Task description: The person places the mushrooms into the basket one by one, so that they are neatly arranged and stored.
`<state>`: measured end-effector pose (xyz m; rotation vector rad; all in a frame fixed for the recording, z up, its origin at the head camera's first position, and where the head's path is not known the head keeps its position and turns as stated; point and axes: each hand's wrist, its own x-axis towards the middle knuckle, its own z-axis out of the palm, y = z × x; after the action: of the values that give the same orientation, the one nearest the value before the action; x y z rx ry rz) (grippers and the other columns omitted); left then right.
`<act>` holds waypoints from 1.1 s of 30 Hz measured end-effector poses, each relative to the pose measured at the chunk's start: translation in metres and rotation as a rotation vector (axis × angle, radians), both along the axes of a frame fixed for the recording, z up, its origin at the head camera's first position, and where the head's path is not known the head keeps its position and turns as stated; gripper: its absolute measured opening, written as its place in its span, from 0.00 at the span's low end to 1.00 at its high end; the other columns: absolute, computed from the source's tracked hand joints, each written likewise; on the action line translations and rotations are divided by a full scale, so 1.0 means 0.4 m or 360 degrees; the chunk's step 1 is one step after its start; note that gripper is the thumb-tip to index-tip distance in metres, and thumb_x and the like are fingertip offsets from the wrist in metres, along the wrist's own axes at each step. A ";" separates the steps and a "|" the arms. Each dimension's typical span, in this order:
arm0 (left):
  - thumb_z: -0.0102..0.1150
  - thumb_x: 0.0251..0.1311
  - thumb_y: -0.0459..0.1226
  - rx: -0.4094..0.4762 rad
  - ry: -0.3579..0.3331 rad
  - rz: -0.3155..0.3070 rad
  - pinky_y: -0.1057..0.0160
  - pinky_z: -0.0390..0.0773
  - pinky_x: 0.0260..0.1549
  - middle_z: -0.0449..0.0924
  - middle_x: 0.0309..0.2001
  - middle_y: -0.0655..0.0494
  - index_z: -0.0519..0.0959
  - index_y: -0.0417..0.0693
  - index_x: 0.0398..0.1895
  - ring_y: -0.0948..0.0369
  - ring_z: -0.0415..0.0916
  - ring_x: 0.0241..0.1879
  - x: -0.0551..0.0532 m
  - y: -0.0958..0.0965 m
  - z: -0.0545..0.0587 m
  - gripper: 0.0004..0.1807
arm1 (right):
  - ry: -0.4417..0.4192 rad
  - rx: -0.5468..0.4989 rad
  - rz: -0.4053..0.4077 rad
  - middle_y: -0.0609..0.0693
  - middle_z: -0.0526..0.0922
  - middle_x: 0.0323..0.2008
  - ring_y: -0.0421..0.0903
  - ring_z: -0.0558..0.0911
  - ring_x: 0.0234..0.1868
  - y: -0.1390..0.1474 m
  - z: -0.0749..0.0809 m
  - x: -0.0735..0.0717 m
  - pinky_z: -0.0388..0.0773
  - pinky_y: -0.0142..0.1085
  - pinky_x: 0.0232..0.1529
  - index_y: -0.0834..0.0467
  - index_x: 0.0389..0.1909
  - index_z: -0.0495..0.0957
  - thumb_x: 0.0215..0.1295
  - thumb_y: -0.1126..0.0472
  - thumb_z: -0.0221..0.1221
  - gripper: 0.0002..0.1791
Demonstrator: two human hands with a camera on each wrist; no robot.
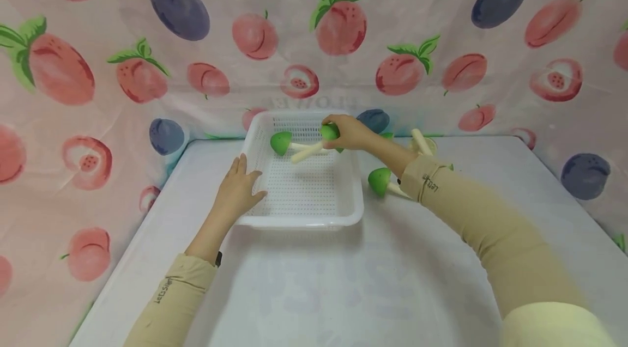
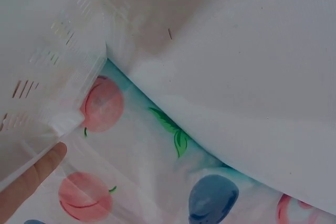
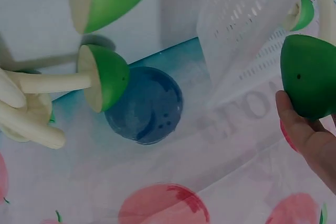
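A white plastic basket with slotted walls stands on the table. My right hand grips a toy mushroom by its green cap, over the basket's far right part. Its pale stem points to the left, away from the fingers. Inside the basket lies another green-capped mushroom, whose stem the held one overlaps in the head view. My left hand rests at the basket's left rim, fingers extended and thumb spread over the inside. One finger shows along the rim in the left wrist view.
Right of the basket lie several more mushrooms, one with its green cap near the basket wall. Others sit farther back, a pale stem sticking up among them, partly behind my right forearm. A fruit-print cloth hangs behind the white table.
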<state>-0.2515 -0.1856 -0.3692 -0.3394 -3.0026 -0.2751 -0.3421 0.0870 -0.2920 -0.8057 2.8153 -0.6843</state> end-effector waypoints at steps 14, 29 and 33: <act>0.65 0.54 0.45 -0.0028 0.0017 0.0013 0.39 0.60 0.64 0.48 0.69 0.25 0.75 0.37 0.56 0.34 0.47 0.70 -0.003 -0.002 -0.003 0.29 | 0.0181 0.0187 -0.0102 0.59 0.77 0.54 0.56 0.74 0.55 -0.089 0.013 -0.046 0.61 0.48 0.63 0.64 0.59 0.70 0.56 0.60 0.65 0.30; 0.66 0.53 0.46 -0.0086 0.0046 -0.0032 0.40 0.63 0.62 0.50 0.68 0.24 0.76 0.38 0.56 0.33 0.50 0.69 -0.008 -0.004 -0.006 0.29 | 0.0013 0.0303 -0.0276 0.59 0.75 0.54 0.58 0.70 0.58 -0.150 -0.002 -0.081 0.64 0.49 0.64 0.64 0.60 0.67 0.57 0.65 0.64 0.30; 0.66 0.53 0.45 -0.0075 0.0049 -0.0024 0.39 0.63 0.62 0.50 0.68 0.24 0.76 0.38 0.55 0.34 0.50 0.69 -0.005 -0.003 -0.008 0.29 | -0.0069 0.0277 -0.0326 0.59 0.75 0.55 0.59 0.69 0.60 -0.163 -0.018 -0.086 0.64 0.49 0.64 0.64 0.60 0.66 0.58 0.65 0.63 0.29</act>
<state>-0.2537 -0.1868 -0.3722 -0.3672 -2.9815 -0.1989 -0.3764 0.0217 -0.2993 -0.4729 2.8924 -0.4669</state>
